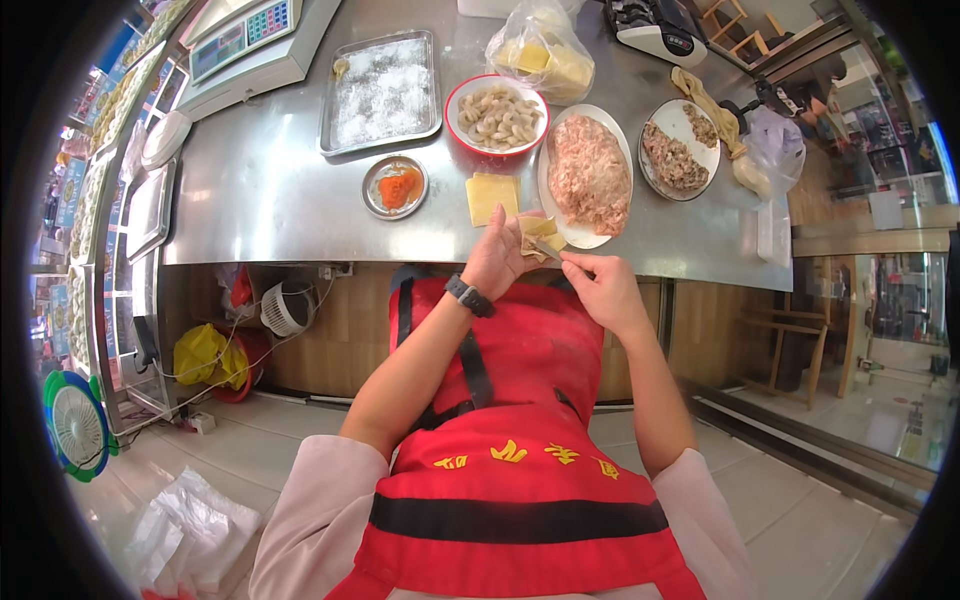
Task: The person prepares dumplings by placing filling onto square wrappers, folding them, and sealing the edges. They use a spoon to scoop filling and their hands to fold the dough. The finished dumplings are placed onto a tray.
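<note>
In my left hand (499, 251) rests a yellow dough wrapper (549, 234), partly folded, near the front edge of the steel table (262, 202). My right hand (604, 289) grips a thin flat spatula (547, 248), its tip at the wrapper. What filling lies inside is mostly hidden. Just beyond my left hand sits a stack of square yellow wrappers (492, 198). To its right, an oval white plate (549, 196) bears a mound of pink minced meat (589, 172). Peeled shrimp (499, 118) fill a red-rimmed bowl (496, 148) behind the stack.
A small steel dish (370, 199) holds orange roe-like paste (399, 187). Behind it lies a flour-dusted metal tray (328, 124). A plate of darker mince (679, 150) stands right, a bag of wrappers (544, 56) at the back, a digital scale (247, 45) back left.
</note>
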{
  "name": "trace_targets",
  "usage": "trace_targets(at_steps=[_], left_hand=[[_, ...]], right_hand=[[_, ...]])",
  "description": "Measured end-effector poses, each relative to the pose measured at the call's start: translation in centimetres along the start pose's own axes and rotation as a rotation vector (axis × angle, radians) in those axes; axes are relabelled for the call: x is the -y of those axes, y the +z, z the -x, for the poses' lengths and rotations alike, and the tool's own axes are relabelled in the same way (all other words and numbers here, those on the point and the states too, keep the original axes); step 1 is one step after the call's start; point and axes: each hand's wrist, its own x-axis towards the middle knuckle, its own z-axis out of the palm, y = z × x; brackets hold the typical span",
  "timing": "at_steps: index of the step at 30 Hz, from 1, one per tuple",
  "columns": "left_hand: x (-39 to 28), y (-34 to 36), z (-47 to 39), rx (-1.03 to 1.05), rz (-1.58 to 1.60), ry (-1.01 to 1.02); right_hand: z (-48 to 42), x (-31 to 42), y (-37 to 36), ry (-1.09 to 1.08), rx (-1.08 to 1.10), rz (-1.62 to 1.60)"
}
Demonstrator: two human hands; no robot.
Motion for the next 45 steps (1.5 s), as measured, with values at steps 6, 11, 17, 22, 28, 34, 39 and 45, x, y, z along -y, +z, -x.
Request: trace_targets(at_steps=[6, 11, 17, 22, 28, 34, 39, 45], left_hand=[[-2.1, -1.2, 1.1, 0.167, -1.086, 0.041], [-0.9, -1.6, 0.6, 0.200, -1.319, 0.357], [-1.0, -1.1, 1.6, 0.112, -1.480, 0.442], [0.1, -2.0, 1.2, 0.114, -1.516, 0.486], [-2.7, -4.3, 0.7, 0.148, -1.261, 0.448], [-10.6, -4.5, 1.7, -0.080, -1.001, 0.117], [-15.9, -9.3, -1.6, -0.199, -0.905, 0.479], [-25.6, -11.4, -7.3, -0.487, -1.785, 0.819]], right_hand=[[0.0, 1.2, -1.5, 0.042, 0.155, -0.137], [-0.7, 2.6, -1.5, 0.051, 0.262, -0.036], [-2.0, 3.9, -1.9, 0.063, 0.367, 0.113], [-3.1, 3.2, -1.4, -0.048, 0.392, 0.156], [-3.7, 0.6, -6.9, 0.019, 0.342, -0.232], [-4.0, -11.5, -9.3, 0.387, -0.380, -0.648], [-6.9, -25.0, -4.8, 0.235, -0.901, -0.381], [-7.4, -21.9, -3.5, 0.239, -1.045, -0.166]])
